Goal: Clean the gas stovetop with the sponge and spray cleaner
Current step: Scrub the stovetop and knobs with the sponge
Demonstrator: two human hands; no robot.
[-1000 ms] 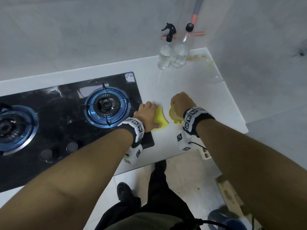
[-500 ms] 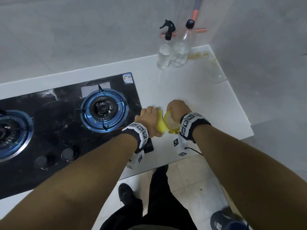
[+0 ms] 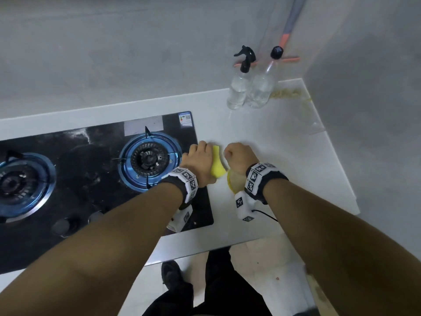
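A yellow sponge (image 3: 217, 166) is held between both fists just right of the black glass gas stovetop (image 3: 95, 156). My left hand (image 3: 200, 161) grips its left side, and my right hand (image 3: 240, 158) is closed on its right part, where a yellow edge shows below the wrist. The sponge looks bent or twisted. The right burner (image 3: 149, 159) with its blue ring lies just left of my left hand. A clear spray bottle (image 3: 239, 87) with a black trigger stands at the back of the white counter.
A second clear bottle (image 3: 264, 85) with a black cap stands beside the spray bottle. The left burner (image 3: 20, 181) and two knobs (image 3: 61, 225) sit on the stovetop. Yellowish crumbs (image 3: 286, 93) lie in the back right corner. The counter edge (image 3: 227, 244) runs below my wrists.
Both fists have come closer together around the sponge, which has gone from lying flat to being squeezed and bent upright between them.
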